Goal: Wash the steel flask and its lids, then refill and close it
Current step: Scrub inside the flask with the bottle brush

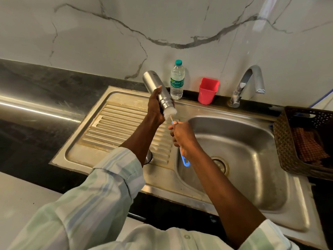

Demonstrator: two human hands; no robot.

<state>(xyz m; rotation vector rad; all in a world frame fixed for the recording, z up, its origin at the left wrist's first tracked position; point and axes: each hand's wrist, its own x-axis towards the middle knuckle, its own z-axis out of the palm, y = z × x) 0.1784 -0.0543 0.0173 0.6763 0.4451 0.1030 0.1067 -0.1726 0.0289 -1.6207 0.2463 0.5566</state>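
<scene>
A water bottle (177, 80) and cup (207, 91) are standing along the sink's (126, 166) back edge, tap (247, 85) at right; a basket (288, 141) is sitting beyond its right edge.

Pale green-and-white striped shirt sleeves (100, 195), cuffs rolled up the forearms, small button at the front.

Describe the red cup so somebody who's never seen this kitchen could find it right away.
Start at the steel sink and look along its back edge, by the marble wall. Between the curved tap and the clear water bottle stands the red cup. It is the only red, square-mouthed, open-topped thing there.
</scene>
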